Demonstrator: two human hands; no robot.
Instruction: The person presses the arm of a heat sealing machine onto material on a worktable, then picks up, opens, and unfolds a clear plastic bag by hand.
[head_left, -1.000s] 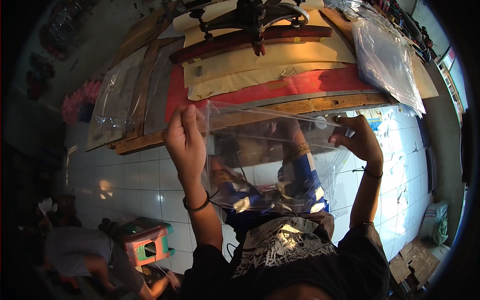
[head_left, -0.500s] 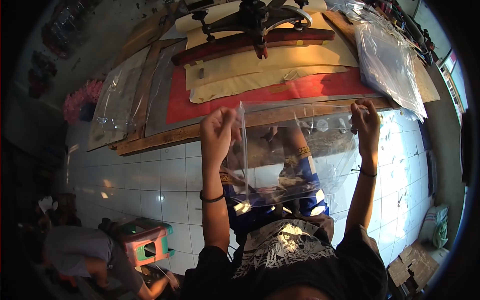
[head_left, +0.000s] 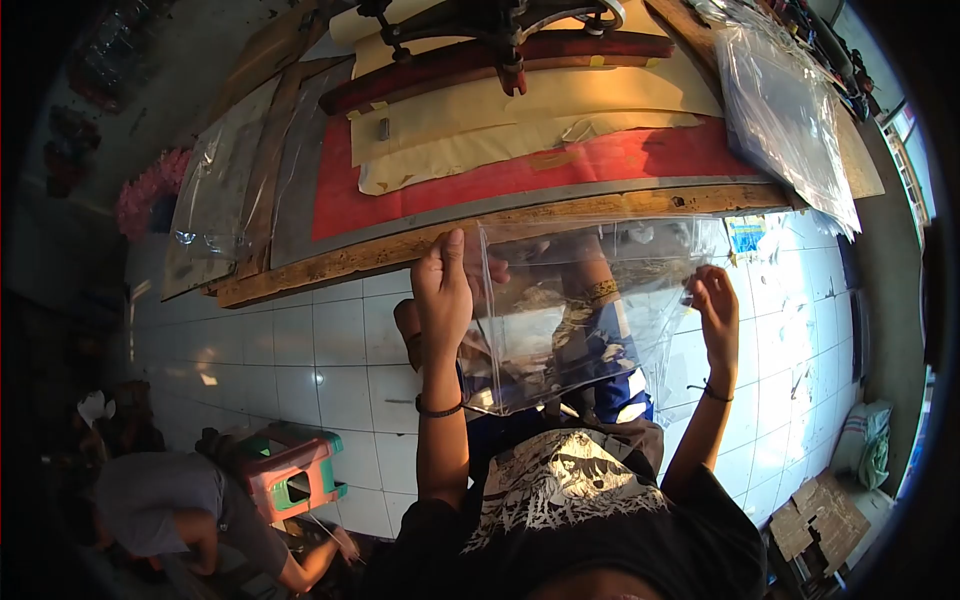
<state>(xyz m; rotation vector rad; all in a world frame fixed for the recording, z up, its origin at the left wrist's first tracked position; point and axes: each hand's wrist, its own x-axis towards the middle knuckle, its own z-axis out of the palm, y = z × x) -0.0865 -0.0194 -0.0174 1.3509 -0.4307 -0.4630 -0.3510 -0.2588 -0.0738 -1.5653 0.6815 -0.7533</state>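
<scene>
Below the bench's (head_left: 340, 260) near edge: clear plastic sheeting (head_left: 575, 320)
Glossy, creased; left hand (head_left: 443, 297) grips one side, right hand (head_left: 716, 304) curls opposite, hold unclear.

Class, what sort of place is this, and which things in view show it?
Probably a workshop, perhaps one handling plastic: a black frame with a red bar stands over a worn wooden bench, clear plastic sheets lie piled at its right end, and the left hand holds a clear plastic piece.
</scene>
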